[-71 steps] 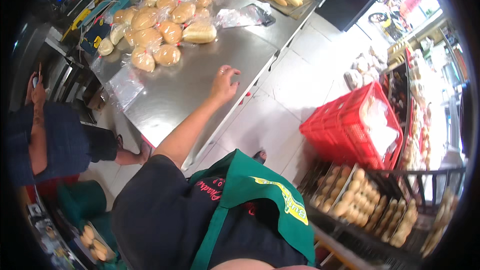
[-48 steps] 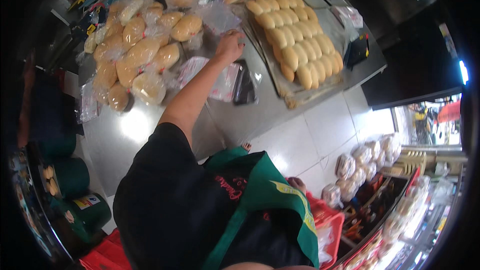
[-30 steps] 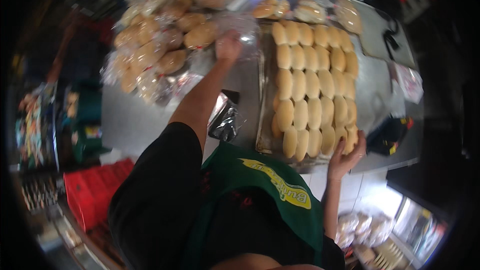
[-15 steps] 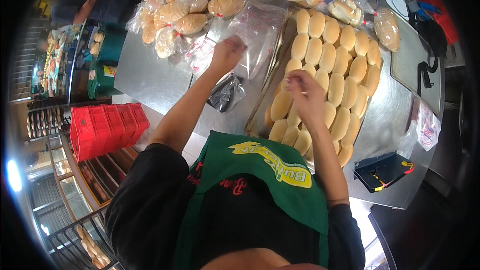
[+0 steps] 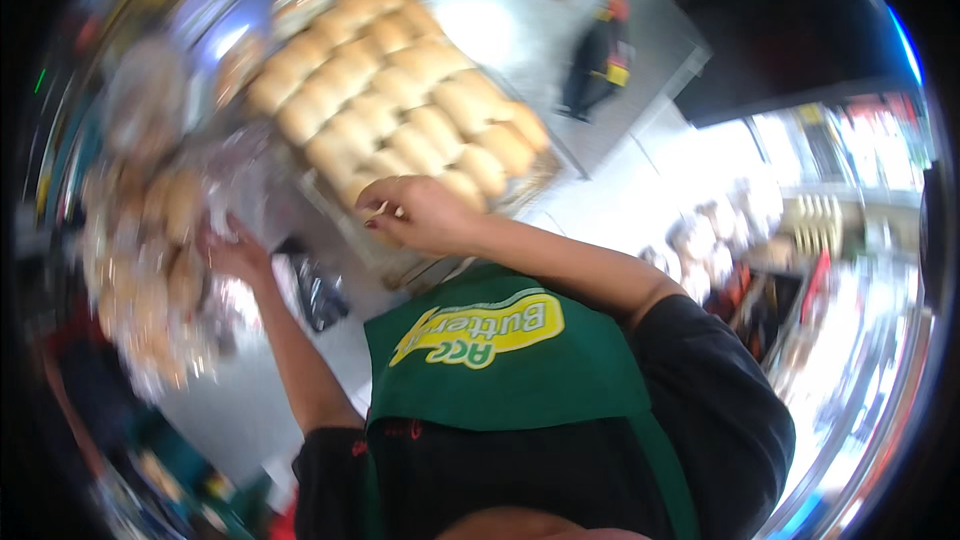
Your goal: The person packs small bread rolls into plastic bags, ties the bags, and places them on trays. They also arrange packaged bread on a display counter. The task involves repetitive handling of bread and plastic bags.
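My left hand (image 5: pixel 237 252) has its fingers apart, beside a heap of bread rolls in clear bags (image 5: pixel 150 270) and next to loose clear plastic bags (image 5: pixel 240 175). Motion blur hides whether it touches any plastic. My right hand (image 5: pixel 420 215) is curled, thumb and fingers close together, at the near edge of the golden buns (image 5: pixel 400 65). Anything between those fingers is too small to make out. The buns lie in tight rows on a baking tray (image 5: pixel 345 225). Between my hands sits a black item in clear plastic (image 5: pixel 312 285).
Past the buns, a black holder with yellow and red parts (image 5: pixel 598 60) rests on the steel table (image 5: pixel 640 80). A dark panel (image 5: pixel 790 20) stands at far right. Bagged goods (image 5: pixel 715 230) are beyond my right arm. Most surroundings are blurred.
The whole view has swung round to the right, so tray and bags appear farther left. My left hand has uncurled. My right hand has moved from above the buns to their near edge.
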### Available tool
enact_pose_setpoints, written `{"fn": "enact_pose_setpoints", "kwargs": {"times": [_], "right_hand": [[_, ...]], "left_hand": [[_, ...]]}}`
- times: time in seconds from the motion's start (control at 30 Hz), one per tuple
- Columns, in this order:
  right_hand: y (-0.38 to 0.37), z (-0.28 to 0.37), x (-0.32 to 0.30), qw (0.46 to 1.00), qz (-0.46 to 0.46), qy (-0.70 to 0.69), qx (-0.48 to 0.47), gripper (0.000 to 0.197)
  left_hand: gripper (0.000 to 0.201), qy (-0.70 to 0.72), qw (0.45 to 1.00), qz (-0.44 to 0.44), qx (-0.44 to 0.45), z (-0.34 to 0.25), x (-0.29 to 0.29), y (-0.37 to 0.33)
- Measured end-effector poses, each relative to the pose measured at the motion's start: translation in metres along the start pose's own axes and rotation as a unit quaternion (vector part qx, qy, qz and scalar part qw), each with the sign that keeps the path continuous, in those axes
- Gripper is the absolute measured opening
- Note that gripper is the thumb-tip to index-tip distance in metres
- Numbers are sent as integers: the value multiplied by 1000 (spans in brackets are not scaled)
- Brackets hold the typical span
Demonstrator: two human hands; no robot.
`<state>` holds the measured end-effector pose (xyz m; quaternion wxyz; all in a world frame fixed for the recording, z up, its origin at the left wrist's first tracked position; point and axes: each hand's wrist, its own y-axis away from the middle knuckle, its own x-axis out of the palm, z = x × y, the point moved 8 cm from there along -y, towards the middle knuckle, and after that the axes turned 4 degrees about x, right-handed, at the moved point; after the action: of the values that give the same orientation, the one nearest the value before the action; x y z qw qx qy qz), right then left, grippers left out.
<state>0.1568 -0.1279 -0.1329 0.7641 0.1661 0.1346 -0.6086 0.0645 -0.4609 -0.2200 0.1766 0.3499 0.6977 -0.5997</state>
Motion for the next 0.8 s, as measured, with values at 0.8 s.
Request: {"fn": "enact_pose_setpoints", "kwargs": {"times": [0.8], "right_hand": [[633,-247,-459,696,-667,-229,137,27]], "left_hand": [[61,411,791,351,286,-853,-80,108]]}}
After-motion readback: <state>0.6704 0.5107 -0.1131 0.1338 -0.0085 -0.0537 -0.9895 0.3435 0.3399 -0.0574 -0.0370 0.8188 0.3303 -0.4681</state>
